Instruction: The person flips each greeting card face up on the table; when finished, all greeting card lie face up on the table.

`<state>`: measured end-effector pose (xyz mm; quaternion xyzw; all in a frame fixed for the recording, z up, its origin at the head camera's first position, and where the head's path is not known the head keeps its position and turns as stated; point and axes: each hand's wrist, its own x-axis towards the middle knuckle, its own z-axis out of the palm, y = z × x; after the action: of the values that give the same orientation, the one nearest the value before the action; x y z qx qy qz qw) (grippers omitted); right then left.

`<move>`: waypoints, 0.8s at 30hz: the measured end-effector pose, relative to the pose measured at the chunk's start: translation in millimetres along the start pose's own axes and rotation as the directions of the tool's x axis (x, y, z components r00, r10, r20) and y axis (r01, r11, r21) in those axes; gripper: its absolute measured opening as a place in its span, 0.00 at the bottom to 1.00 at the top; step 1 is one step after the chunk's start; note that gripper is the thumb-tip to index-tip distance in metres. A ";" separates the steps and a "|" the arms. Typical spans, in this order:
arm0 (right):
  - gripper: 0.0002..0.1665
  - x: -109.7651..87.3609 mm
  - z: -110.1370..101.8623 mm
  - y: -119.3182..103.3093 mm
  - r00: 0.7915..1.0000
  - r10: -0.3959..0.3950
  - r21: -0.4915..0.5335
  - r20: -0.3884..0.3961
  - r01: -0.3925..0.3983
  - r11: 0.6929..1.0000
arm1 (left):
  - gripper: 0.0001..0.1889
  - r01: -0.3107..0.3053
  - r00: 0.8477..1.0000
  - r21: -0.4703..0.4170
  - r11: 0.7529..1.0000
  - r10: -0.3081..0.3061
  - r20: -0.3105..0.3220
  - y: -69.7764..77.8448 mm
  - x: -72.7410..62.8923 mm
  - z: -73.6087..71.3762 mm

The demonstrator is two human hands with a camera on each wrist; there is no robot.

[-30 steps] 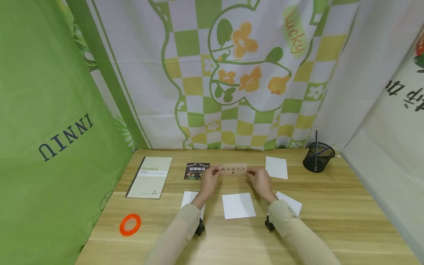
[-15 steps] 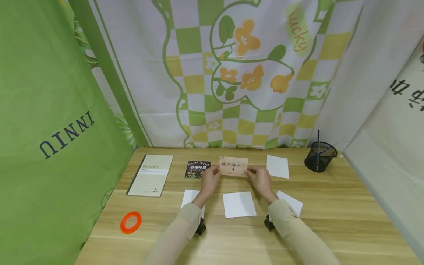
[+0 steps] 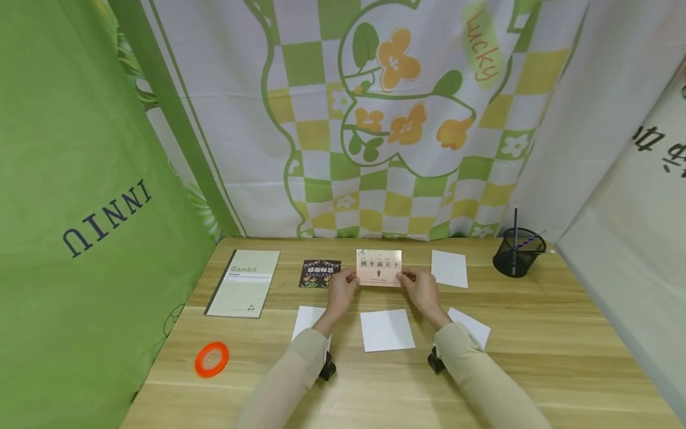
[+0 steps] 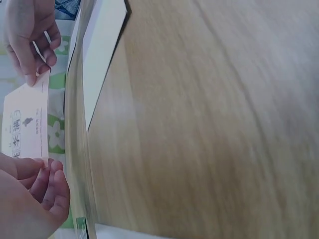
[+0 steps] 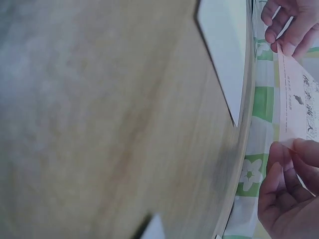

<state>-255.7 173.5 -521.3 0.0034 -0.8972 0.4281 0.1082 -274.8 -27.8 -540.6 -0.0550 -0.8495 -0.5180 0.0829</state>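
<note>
A pale pink greeting card with a row of dark Chinese characters stands raised, its printed face toward the head camera. My left hand pinches its lower left corner between thumb and fingers. At the lower right corner my right hand pinches it in the same way. The left wrist view has the left hand below and the card stretched up to the other hand. A black card with flowers lies beside the left hand, partly covered by it. Below the hands lies a white card.
Further white cards lie at the back right and under both forearms. A notebook and an orange tape roll are on the left. At the back right stands a black mesh pen cup. A patterned curtain hangs behind the table.
The pink card, seen nearly edge-on at first, has tilted up until its face shows fully. Both hands keep their pinch at its corners and have hardly shifted.
</note>
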 end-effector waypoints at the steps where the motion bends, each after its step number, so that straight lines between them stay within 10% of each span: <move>1: 0.13 0.1 0.0 0.7 1.000 0.001 0.005 0.003 -0.001 1.000 | 0.11 0.011 1.000 -0.008 1.000 -0.011 0.001 1.1 -0.3 0.4; 24: 0.20 4.0 4.0 7.0 0.983 0.171 0.140 0.073 -0.180 0.974 | 0.15 0.220 0.975 -0.286 0.933 -0.221 0.029 6.1 3.5 10.4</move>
<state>-261.1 175.2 -528.3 -0.0549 -0.8631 0.5002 0.0425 -278.0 -15.7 -539.2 0.0299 -0.7659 -0.6420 0.0170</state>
